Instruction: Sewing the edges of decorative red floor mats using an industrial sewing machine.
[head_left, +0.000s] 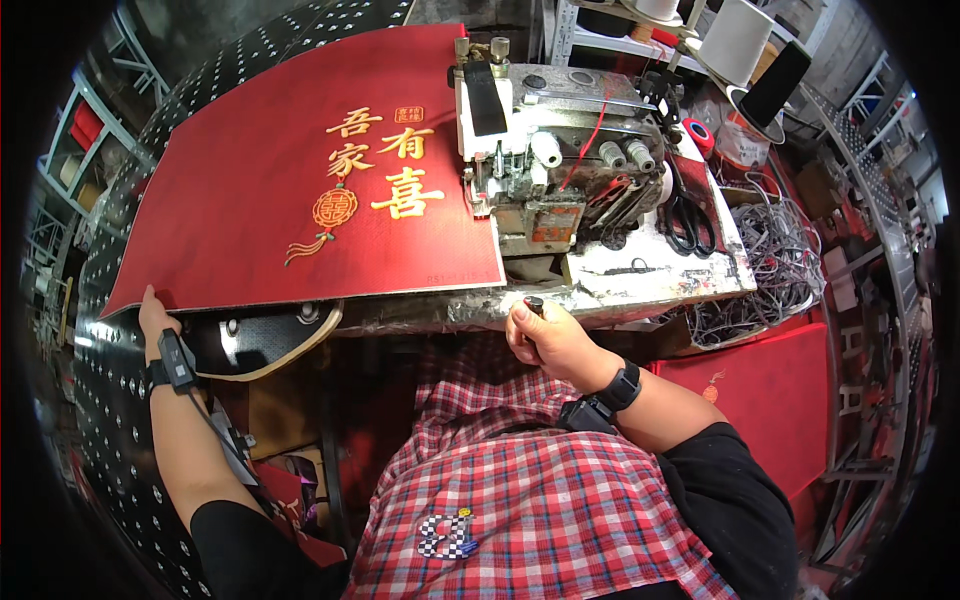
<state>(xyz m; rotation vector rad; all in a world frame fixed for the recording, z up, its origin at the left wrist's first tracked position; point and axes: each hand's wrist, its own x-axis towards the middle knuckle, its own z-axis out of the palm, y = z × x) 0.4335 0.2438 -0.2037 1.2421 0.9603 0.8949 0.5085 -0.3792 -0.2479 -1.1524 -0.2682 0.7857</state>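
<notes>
A large red mat (230,180) with gold lettering and a tassel ornament lies across the worktable. Its right edge runs beneath the needle area of an overlock sewing machine (590,140). At the mat's near left corner, my left hand (158,318) pinches the edge, with some fingers hidden. My right hand (548,342) is closed in front of the table edge, just below the machine. A small dark object (535,304) pokes out of the right fist; most of it is hidden, so its kind does not show.
Black-handled scissors (688,222) lie right of the machine. Beyond them is a heap of grey thread scraps (765,265). Thread cones (735,40) stand at the back right. More red mats (770,400) are stacked low at my right. A dotted black tabletop (110,400) extends left.
</notes>
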